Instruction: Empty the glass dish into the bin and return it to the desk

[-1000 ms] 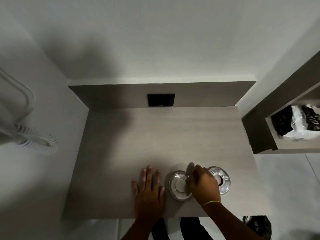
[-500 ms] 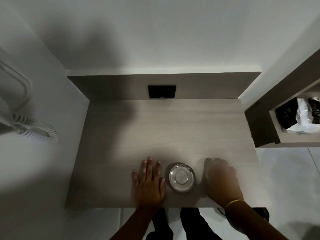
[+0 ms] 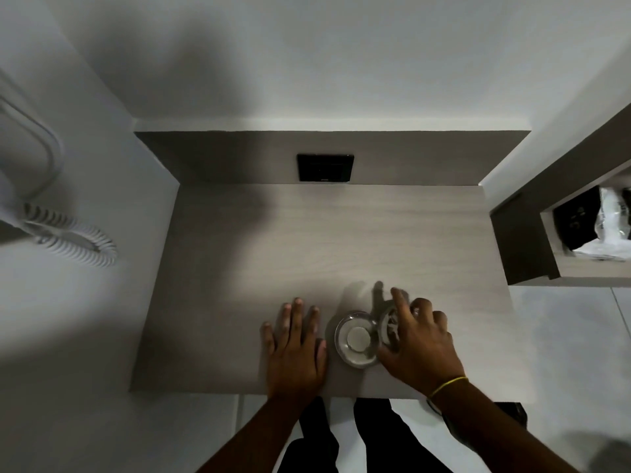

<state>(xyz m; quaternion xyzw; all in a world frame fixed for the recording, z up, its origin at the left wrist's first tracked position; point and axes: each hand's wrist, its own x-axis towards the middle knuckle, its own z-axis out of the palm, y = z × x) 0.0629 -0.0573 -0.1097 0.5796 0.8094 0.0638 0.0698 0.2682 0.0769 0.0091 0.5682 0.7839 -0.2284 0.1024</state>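
Observation:
My right hand [image 3: 421,343] covers and grips a round glass dish [image 3: 388,325], tilted at the desk's [image 3: 341,240] front right; only the dish's left rim shows past my fingers. Touching it on the left, a second round glass dish [image 3: 356,337] lies flat on the desk. My left hand [image 3: 295,346] rests palm down with fingers spread, just left of that second dish and holding nothing. A dark bin [image 3: 512,409] shows partly below the desk's front edge, behind my right forearm.
A black wall socket [image 3: 325,167] sits in the desk's back panel. On the left wall hangs a white phone with a coiled cord [image 3: 71,245]. A wooden shelf box [image 3: 526,240] with black and white bags stands to the right. My legs are below the desk.
My right hand swung right toward the desk's front edge, with one dish gone from view, then came back with that dish beside the other one. My left hand stayed flat.

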